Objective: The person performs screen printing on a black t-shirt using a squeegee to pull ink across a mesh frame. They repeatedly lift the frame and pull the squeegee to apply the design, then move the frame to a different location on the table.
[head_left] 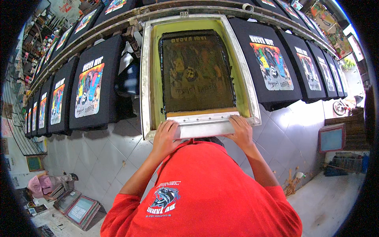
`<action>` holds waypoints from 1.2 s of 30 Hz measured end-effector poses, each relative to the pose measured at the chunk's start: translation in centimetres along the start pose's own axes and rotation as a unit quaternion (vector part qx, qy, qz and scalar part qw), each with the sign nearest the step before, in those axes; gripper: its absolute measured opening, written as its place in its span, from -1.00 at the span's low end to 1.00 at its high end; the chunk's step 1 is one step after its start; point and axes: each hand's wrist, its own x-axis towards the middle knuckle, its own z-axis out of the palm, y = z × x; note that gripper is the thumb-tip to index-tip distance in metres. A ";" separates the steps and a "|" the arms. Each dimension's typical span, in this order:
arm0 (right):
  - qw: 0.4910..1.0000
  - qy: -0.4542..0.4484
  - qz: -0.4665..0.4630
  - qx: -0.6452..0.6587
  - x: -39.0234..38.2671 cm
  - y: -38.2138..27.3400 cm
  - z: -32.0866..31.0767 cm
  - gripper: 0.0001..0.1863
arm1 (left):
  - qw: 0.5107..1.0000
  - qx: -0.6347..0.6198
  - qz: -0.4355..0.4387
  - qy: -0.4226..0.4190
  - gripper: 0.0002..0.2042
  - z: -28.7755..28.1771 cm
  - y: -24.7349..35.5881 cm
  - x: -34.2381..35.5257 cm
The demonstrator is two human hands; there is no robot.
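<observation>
A screen-printing frame [145,71] with a silver rim and yellow-green mesh fills the middle, with dark ink [197,67] over a faintly visible picture. A metal squeegee [205,123] with an orange blade lies across the near end of the inked area. My left hand [166,134] grips its left end and my right hand [241,130] its right end, fingers over the bar. My red-shirted torso fills the lower middle.
Printed black shirts [94,51] lie on platens to left [59,118] and right [252,27] along metal rails [158,12]. A person in pink [39,183] is at lower left beside stacked screens [77,207]. Another screen [331,138] stands at right, near a motorbike [339,108].
</observation>
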 end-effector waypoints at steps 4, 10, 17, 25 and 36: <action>1.000 -0.006 -0.013 -0.007 -0.4 -0.2 -0.9 -0.23 | 1.000 -0.009 -0.015 -0.008 -0.36 -0.4 0.3 -0.7; 0.975 0.153 0.160 -0.021 -1.2 4.5 -2.2 -0.28 | 0.949 0.012 -0.185 0.256 -0.39 -0.4 -6.0 -2.1; 0.884 0.031 0.457 0.098 0.4 12.2 0.0 -0.35 | 0.825 -0.256 -0.492 0.110 -0.48 -0.6 -10.4 -0.4; 0.895 0.068 0.428 0.101 0.6 9.7 -2.3 -0.37 | 0.859 -0.168 -0.443 0.194 -0.48 -3.1 -10.0 -2.3; 0.917 0.115 0.373 0.086 3.3 -12.0 5.4 -0.42 | 0.850 -0.194 -0.429 0.235 -0.53 -15.5 -24.6 -14.9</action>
